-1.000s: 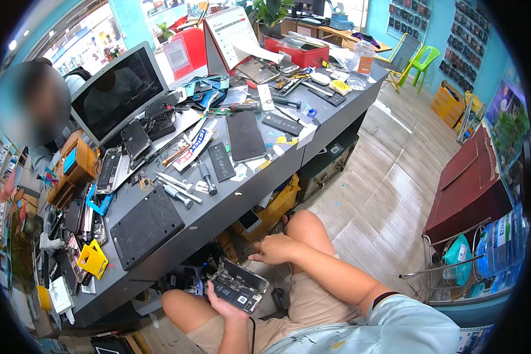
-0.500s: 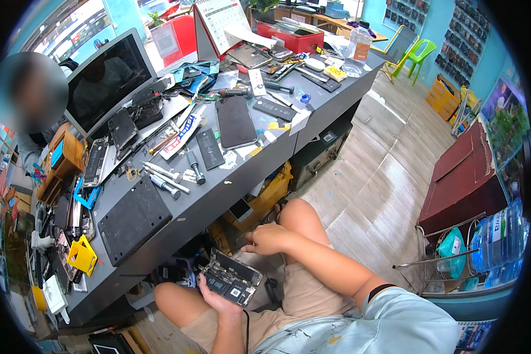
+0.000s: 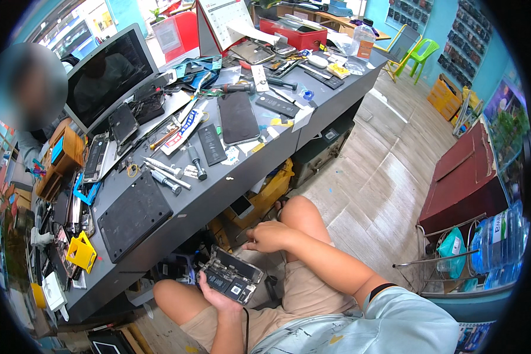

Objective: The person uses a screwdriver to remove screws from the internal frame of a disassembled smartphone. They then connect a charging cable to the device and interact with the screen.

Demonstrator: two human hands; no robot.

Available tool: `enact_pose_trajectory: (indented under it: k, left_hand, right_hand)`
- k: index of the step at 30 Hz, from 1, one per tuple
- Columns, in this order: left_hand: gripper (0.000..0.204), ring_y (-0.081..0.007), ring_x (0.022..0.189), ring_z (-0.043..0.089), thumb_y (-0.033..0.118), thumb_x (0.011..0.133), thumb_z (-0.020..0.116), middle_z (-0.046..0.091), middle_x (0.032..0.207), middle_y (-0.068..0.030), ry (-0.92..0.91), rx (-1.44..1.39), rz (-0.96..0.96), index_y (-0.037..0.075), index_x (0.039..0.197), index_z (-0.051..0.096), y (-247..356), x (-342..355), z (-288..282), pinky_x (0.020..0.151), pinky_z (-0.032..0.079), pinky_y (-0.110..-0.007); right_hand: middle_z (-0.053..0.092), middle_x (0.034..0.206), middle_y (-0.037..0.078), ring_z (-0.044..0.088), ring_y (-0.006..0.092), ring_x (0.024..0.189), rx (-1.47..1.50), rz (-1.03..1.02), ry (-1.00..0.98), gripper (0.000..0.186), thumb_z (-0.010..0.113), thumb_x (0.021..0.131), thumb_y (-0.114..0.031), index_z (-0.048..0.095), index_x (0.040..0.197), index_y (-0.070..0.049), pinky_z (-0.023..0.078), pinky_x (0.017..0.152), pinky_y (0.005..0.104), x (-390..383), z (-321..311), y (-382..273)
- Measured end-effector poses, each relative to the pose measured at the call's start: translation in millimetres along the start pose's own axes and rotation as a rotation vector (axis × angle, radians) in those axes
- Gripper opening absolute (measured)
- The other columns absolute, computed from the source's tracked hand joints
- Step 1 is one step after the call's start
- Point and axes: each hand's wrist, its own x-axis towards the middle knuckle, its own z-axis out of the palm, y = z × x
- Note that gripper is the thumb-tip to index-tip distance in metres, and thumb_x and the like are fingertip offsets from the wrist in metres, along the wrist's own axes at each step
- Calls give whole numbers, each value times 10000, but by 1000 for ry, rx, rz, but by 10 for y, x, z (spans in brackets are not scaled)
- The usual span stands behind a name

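Over my lap, my left hand (image 3: pixel 219 295) is closed around an opened smartphone (image 3: pixel 233 277) with its battery and circuit board exposed. A dark cable runs down beside my left wrist. My right hand (image 3: pixel 268 237) rests by my right knee, to the right of the phone and apart from it. Its fingers are curled together, and whatever may be between them is too small to make out. On the grey workbench (image 3: pixel 218 183) ahead lie a dark smartphone (image 3: pixel 238 120), a loose phone battery (image 3: pixel 210 144), several screwdrivers (image 3: pixel 196 162) and a black work pad (image 3: pixel 135 219).
A monitor (image 3: pixel 109 79) stands at the far left, with another person (image 3: pixel 32 144) behind it. A clear bottle (image 3: pixel 361 40) and a red box (image 3: pixel 292 34) stand at the bench's far end. Under the bench sits a yellow drawer (image 3: pixel 256 206). Water bottles (image 3: pixel 504 239) are at right.
The bench has shifted slightly in the picture as the view moved. Both hands and the opened smartphone stay almost in the same places.
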Motion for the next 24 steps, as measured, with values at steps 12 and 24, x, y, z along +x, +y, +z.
enact_pose_trajectory:
  k: [12, 24]
  left_hand:
    - [633, -372, 1142, 748, 580, 1105, 514, 759, 1287, -181, -12, -40, 6, 39, 1391, 676, 23, 44, -77, 1010, 622, -554]
    - [618, -328, 1195, 729, 560, 1069, 595, 742, 1374, -128, 144, 75, 68, 76, 1447, 667, 62, -90, 199, 1039, 604, -520]
  right_hand:
    - [817, 1052, 181, 766, 423, 1038, 64, -69, 175, 480, 638, 1092, -498, 790, 1074, -44, 588, 907, 542, -63, 14, 10]
    - [769, 1275, 228, 747, 403, 1122, 592, -1330, 960, 223, 702, 1032, -58, 788, 1161, 102, 576, 990, 536, -1549, -1005, -2164]
